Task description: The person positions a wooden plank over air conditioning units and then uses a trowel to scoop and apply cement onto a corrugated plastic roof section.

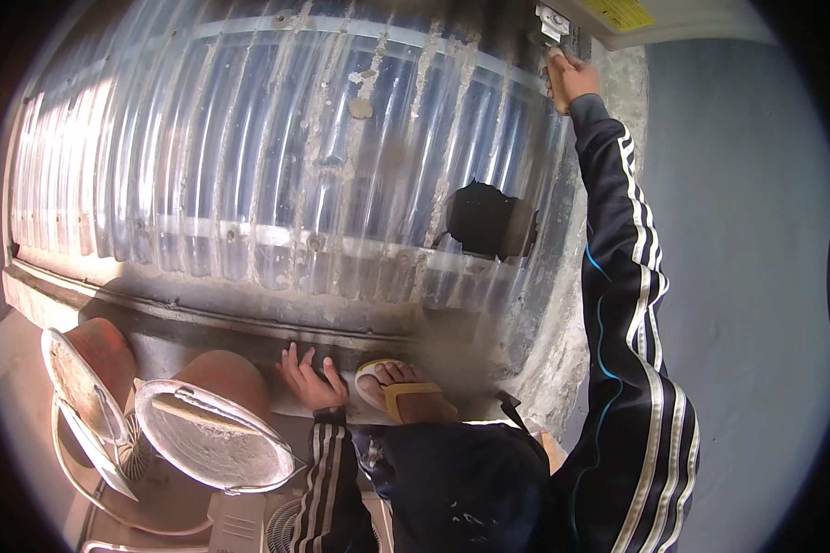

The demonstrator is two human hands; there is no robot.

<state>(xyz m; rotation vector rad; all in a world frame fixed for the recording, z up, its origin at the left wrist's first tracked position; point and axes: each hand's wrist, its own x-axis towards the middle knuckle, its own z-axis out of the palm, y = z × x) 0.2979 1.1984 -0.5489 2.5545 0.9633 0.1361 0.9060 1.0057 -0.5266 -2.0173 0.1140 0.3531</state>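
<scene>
Head view: right hand [579, 79] out at far upper right, arm stretched, fingers closed round a light-brown handle [559, 90]. Whitish metal piece [553, 22] just past the handle's upper end; can't tell if it's part of the same tool. Handle sits at the upper right edge of a clear corrugated sheet [290, 157], beside a rough cement strip [618, 101].

Left hand [312, 380] low centre, fingers spread, nothing visible in its grasp, palm down on or just over the dark ledge [221, 324] along the sheet's lower edge; contact unclear. Sandalled foot [401, 392] just right of it.

Sheet: grimy ribs, pale crusty streaks, ragged dark hole [487, 219] at lower right, small tan lump [361, 108] near upper middle. Two reddish buckets tipped at lower left, left bucket [106, 355] and right bucket [221, 373], pale residue inside both; stick [203, 413] across the right one's mouth. Round fan grille [281, 527] below. Grey wall [738, 230] fills the right side, yellow label [621, 13] up top.
</scene>
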